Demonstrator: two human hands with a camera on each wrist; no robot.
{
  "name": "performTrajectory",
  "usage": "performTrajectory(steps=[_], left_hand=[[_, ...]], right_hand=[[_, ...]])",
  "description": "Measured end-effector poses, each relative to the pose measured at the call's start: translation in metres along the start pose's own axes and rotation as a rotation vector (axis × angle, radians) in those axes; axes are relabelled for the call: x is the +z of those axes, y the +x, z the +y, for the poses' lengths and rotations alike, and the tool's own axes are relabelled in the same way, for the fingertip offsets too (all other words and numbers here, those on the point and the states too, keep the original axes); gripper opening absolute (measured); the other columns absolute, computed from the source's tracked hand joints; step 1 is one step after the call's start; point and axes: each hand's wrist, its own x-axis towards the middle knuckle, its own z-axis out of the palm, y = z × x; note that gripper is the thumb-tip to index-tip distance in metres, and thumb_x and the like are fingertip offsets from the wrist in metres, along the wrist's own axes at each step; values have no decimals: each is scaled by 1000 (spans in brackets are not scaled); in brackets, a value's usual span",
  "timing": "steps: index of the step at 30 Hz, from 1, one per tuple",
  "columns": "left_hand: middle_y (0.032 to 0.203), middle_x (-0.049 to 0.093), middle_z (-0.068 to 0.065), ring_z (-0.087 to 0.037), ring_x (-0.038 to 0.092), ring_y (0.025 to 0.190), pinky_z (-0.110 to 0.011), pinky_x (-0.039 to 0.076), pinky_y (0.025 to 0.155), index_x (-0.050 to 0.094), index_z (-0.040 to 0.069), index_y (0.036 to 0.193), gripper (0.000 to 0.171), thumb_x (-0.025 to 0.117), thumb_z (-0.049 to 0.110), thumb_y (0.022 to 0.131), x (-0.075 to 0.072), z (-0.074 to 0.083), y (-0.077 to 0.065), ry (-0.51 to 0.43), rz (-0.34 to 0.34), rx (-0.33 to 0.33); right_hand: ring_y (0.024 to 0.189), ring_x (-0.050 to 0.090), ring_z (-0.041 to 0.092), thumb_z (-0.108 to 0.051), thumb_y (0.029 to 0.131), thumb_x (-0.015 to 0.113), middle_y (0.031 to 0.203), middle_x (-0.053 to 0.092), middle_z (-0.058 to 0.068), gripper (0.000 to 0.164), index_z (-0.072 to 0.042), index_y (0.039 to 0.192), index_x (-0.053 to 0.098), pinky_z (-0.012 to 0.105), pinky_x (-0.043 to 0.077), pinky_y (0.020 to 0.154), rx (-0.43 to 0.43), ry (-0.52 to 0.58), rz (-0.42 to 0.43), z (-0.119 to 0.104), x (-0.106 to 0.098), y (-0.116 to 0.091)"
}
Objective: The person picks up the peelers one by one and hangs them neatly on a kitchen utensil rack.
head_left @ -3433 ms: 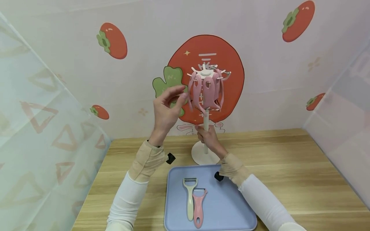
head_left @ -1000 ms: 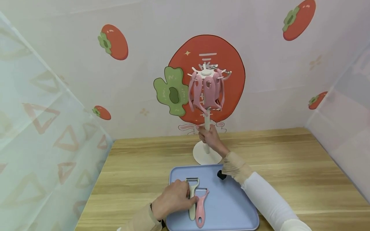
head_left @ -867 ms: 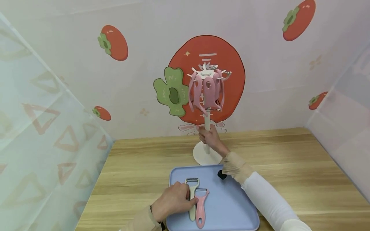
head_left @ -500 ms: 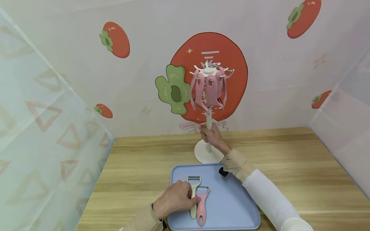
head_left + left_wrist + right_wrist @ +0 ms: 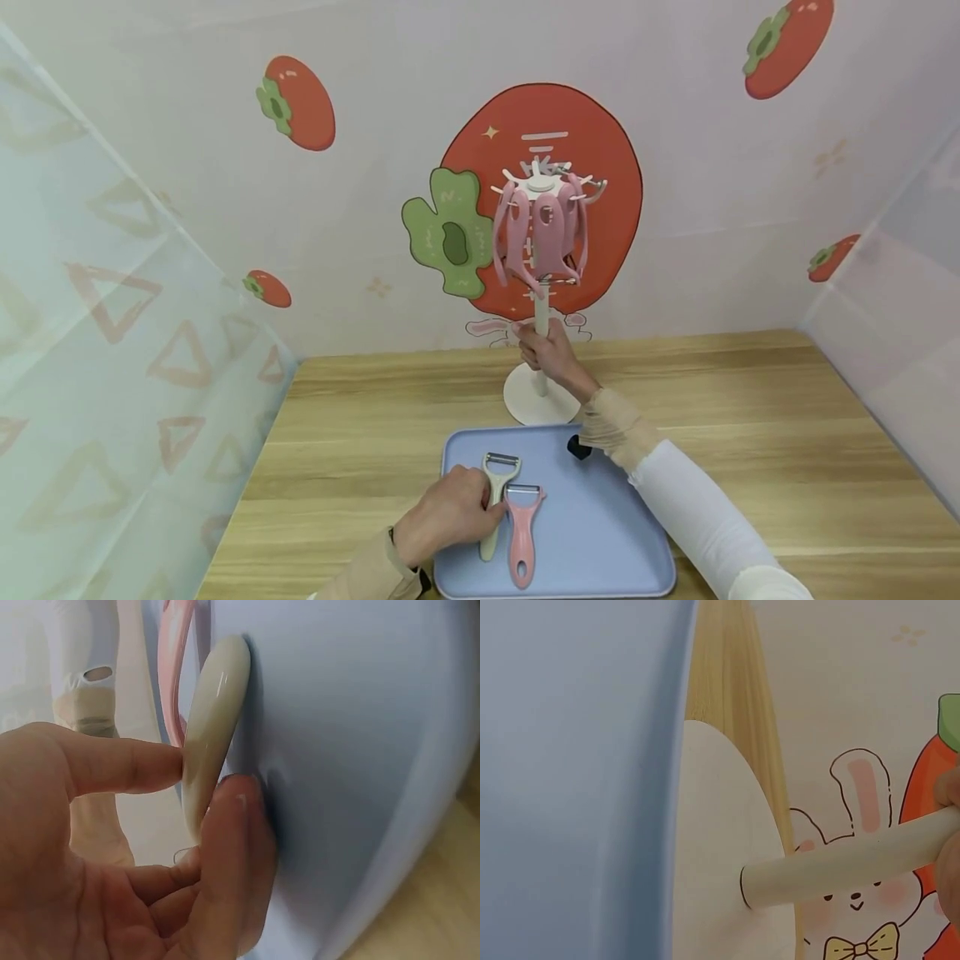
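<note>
My left hand (image 5: 453, 512) pinches the handle of a cream Y-shaped peeler (image 5: 490, 546) between thumb and fingers, over the blue tray. In the left wrist view the cream peeler (image 5: 216, 712) shows its glossy handle end close to the tray surface. Just right of it lies a pink peeler (image 5: 521, 550) with a hole in its handle. Farther back, my right hand (image 5: 551, 350) grips the pole of a white stand (image 5: 542, 312). Several pink peelers (image 5: 550, 237) hang from the hooks around its top. The right wrist view catches the pole (image 5: 840, 862) rising from the round base.
The blue tray (image 5: 600, 533) takes up the front middle of the wooden table (image 5: 345, 433). Directly behind it is the stand's round white base (image 5: 536, 404). A printed fabric wall (image 5: 360, 208) closes off the back.
My left hand came down from beside the hanging peelers to the tray. Now it has taken the cream peeler, which tilts and shifts left, away from the pink one. The right hand keeps its grip.
</note>
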Motion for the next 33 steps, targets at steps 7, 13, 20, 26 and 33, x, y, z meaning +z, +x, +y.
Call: performTrajectory(steps=[7,13,20,26,33], left_hand=[[43,33,12,-4,35,36,-26,29,36,45,18,51,47,71,30,88,1,1,4,-8,50,-26],[49,41,8,-7,41,42,-27,34,38,48,16,58,35,70,22,85,-3,-1,3,-5,73,-15],[63,52,2,-9,49,51,-25,41,43,56,10,77,20,68,17,91,-25,-6,5,-117,56,37],[78,65,-3,-8,58,61,-25,50,52,64,2,94,9,66,11,95,-47,-5,9,-138,104,116],[94,70,-11,-17,69,81,-27,56,63,66,-5,110,18,61,8,99,-66,-3,12,-196,143,144]], right_hand=[[35,23,10,-12,106,50,44,28,-5,54,3,57,34,30,16,36,4,-1,11,-1,3,1],[34,22,10,-11,106,50,43,27,-4,54,4,57,34,29,16,35,16,14,13,-1,3,1],[34,23,9,-8,105,49,43,28,-6,52,4,57,34,28,16,35,47,14,31,-1,3,0],[34,24,8,-7,105,48,43,29,-8,51,4,57,35,28,17,36,53,8,38,-1,3,-1],[34,23,8,-7,105,49,42,28,-8,52,1,56,35,29,16,35,26,9,35,0,3,0]])
